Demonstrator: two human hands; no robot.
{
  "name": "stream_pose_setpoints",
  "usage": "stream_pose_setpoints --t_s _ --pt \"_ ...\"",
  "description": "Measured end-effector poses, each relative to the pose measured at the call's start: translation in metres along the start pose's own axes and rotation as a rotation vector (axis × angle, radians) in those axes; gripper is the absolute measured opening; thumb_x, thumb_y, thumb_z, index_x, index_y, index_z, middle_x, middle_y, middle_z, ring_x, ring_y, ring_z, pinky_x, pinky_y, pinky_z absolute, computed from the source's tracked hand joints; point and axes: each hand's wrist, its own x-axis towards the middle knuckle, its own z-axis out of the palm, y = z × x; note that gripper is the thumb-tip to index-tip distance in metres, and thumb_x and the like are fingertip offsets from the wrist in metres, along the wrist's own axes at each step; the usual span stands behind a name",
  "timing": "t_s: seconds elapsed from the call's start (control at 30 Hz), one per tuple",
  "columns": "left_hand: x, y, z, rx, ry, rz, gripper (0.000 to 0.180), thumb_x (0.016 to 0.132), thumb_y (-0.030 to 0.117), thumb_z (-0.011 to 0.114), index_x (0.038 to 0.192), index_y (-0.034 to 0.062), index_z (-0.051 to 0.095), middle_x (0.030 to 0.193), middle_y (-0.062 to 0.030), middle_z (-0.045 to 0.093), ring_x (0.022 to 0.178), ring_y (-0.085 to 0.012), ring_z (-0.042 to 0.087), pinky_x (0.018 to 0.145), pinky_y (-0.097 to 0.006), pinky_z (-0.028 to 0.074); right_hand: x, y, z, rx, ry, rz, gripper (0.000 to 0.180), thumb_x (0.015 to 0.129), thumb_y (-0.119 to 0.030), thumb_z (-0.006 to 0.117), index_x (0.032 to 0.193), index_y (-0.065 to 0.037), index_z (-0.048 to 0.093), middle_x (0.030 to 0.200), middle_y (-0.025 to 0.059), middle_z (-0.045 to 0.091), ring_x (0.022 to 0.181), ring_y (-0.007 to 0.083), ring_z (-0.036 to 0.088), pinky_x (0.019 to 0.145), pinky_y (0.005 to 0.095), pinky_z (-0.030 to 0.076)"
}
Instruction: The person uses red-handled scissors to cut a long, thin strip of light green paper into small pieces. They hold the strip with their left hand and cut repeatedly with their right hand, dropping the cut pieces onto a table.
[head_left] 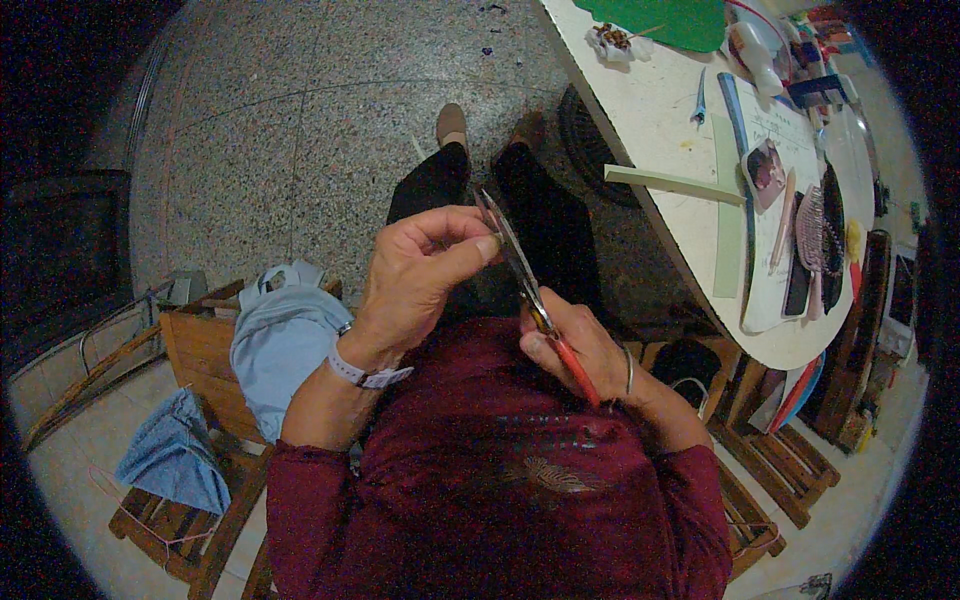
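Over my lap I hold a pair of scissors (516, 255) with red handles. My right hand (583, 340) is wrapped round those handles, and the long metal blades point away from me and slightly left. Beside the blades, my left hand (420, 262) is closed in a pinch, thumb against forefinger, very near the metal. Whatever lies between these fingertips is too small or hidden to make out. Whether the blades are parted is hard to tell.
At right, a white table (660, 110) bears pale green strips (672, 184), one jutting past its edge, an open notebook (765, 290), a hairbrush (810, 230) and a green mat (670, 20). At left, a light blue bag (285, 345) rests by wooden furniture, near folded denim (175, 455).
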Motion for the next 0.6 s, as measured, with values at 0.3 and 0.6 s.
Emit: stream_pose_setpoints --t_s 0.3,0.6 --pt "-0.0004 0.0011 -0.0023 0.065 0.005 -0.004 0.004 0.083 -0.001 0.060 0.086 -0.0026 0.062 0.104 -0.0133 0.059 0.093 -0.0223 0.062 0.083 -0.030 0.049 -0.0003 -0.0022 -0.0012 -0.002 -0.015 0.004 0.030 0.087 -0.029 0.062 0.093 -0.004 0.046 0.068 0.0139 0.055 0.060 0.0287 0.058 0.057 0.0398 0.046" --pt "-0.0007 0.0033 -0.0004 -0.033 0.019 -0.029 0.009 0.081 0.004 0.066 0.088 -0.0022 0.065 0.099 -0.0084 0.065 0.086 -0.0124 0.060 0.081 -0.026 0.048 -0.0017 0.0003 -0.0006 0.006 -0.019 0.011 0.028 0.087 -0.028 0.061 0.093 -0.003 0.047 0.068 0.0138 0.055 0.059 0.0289 0.057 0.057 0.0395 0.046"
